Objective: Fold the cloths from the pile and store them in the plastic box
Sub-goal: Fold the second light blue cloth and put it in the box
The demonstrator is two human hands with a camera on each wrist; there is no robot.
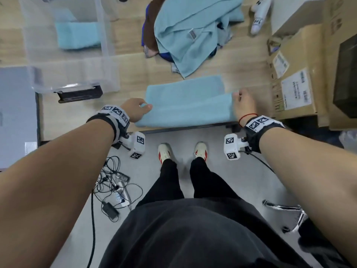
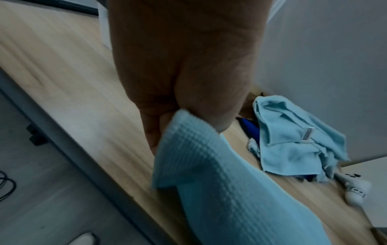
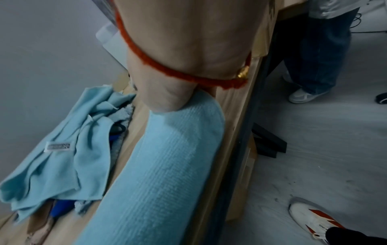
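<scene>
A light blue waffle cloth (image 1: 185,105) lies partly folded across the near edge of the wooden table (image 1: 131,74). My left hand (image 1: 139,110) pinches its left corner (image 2: 188,149) between thumb and fingers. My right hand (image 1: 242,101) grips the right end (image 3: 182,132), lifting the near layer into a rounded fold. The pile of cloths (image 1: 189,31), topped by a light blue one over brown and dark blue pieces, sits farther back (image 2: 293,140) (image 3: 62,149). The clear plastic box (image 1: 67,45) stands at the far left with a folded blue cloth (image 1: 77,35) inside.
Cardboard boxes (image 1: 301,74) crowd the table's right side, close to my right hand. A white toy figure (image 1: 258,18) lies behind the pile. Cables (image 1: 114,182) lie on the floor at left. Another person's legs (image 3: 314,58) stand beyond the table end.
</scene>
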